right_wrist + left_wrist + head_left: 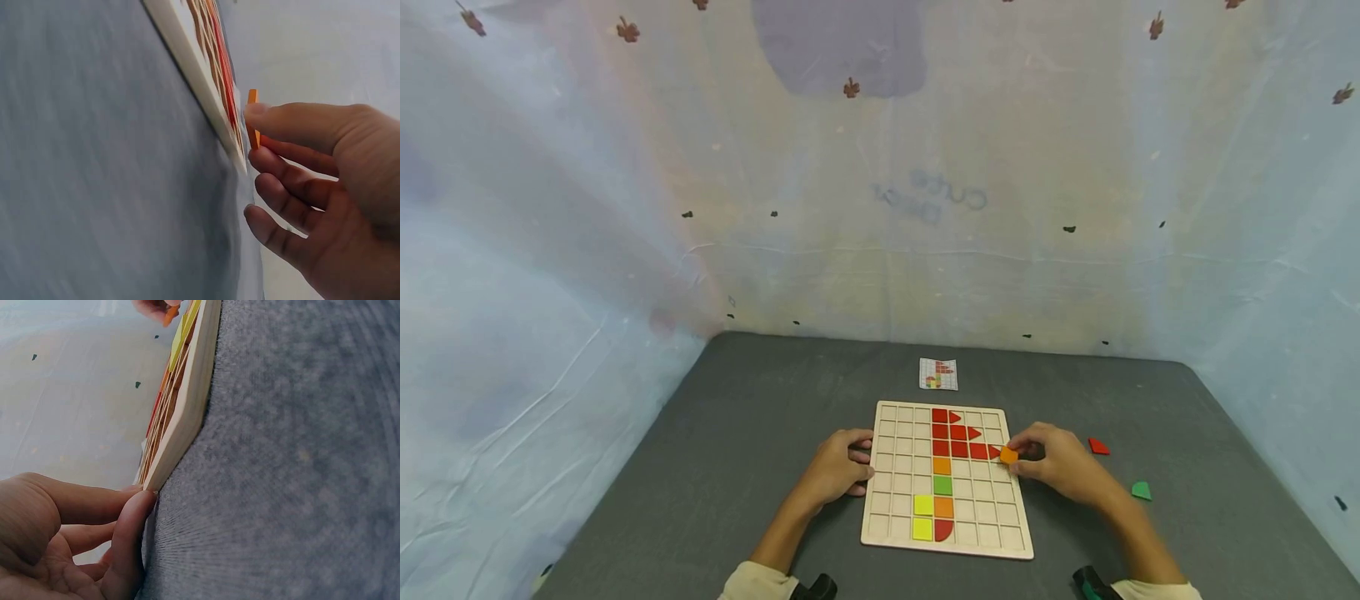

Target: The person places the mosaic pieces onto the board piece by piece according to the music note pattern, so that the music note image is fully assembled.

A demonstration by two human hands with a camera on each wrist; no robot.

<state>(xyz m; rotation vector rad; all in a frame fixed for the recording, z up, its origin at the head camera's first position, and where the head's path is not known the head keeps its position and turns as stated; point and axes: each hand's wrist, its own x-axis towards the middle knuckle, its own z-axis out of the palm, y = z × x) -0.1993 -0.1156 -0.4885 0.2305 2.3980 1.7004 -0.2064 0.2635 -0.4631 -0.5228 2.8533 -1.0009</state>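
A wooden grid board (895, 533) lies on the grey table, with red, orange, green and yellow tiles set in its cells. My right hand (1051, 461) pinches a small orange tile (1008, 455) over the board's right edge, just past the red tiles (958, 432). The same orange tile (252, 115) shows edge-on between thumb and fingers (287, 122) in the right wrist view. My left hand (842, 465) rests against the board's left edge (187, 406), fingers (128, 534) curled and touching the wood.
A small pattern card (938, 374) lies behind the board. A loose red piece (1098, 447) and a green piece (1141, 491) sit on the table to the right. Pale fabric walls close in the table on three sides.
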